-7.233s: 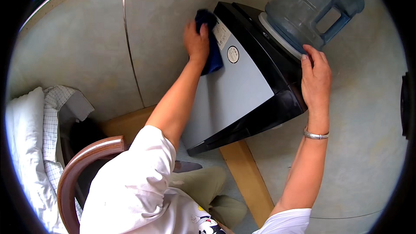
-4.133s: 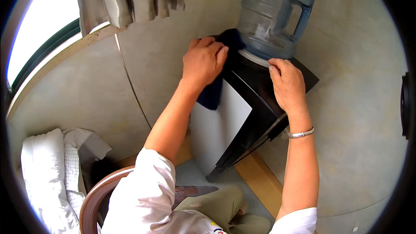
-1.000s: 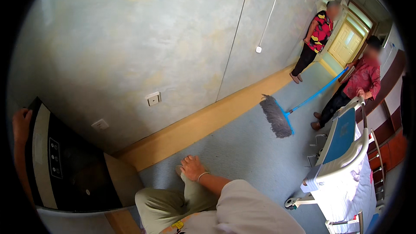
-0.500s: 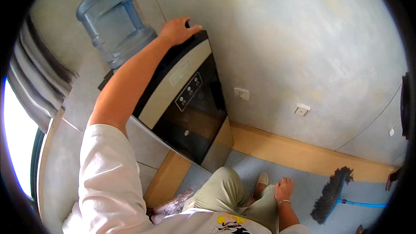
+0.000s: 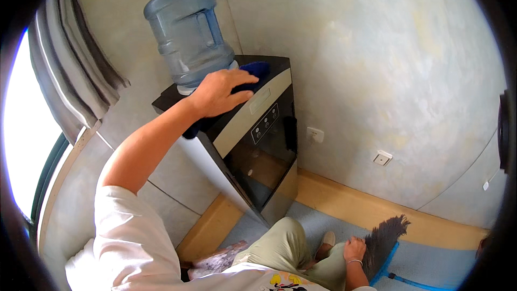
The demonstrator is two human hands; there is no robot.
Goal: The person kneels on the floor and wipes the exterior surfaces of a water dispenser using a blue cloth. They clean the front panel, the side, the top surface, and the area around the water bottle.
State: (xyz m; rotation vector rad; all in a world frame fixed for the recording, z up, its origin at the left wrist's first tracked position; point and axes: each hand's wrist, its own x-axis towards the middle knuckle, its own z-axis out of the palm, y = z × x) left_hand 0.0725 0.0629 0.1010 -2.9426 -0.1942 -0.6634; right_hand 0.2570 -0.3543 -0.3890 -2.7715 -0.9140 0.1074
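Observation:
My left hand lies on top of a black and silver water dispenser, its fingers stretched forward and the thumb apart. Under and beside it is a dark blue cloth, pressed against the dispenser's top rather than visibly gripped. A large clear blue water bottle stands upside down on the dispenser, just behind this hand. My right hand rests on my knee with its fingers laid over the trouser leg, holding nothing that I can see.
A blue-handled broom with dark bristles is on the grey floor beside my right hand. A striped curtain hangs by the bright window at left. Wall sockets sit right of the dispenser.
My left hand has moved from the dispenser's far right corner back toward its front middle, exposing blue cloth. The view has shifted; the broom now appears nearer my right hand, which stays on the knee.

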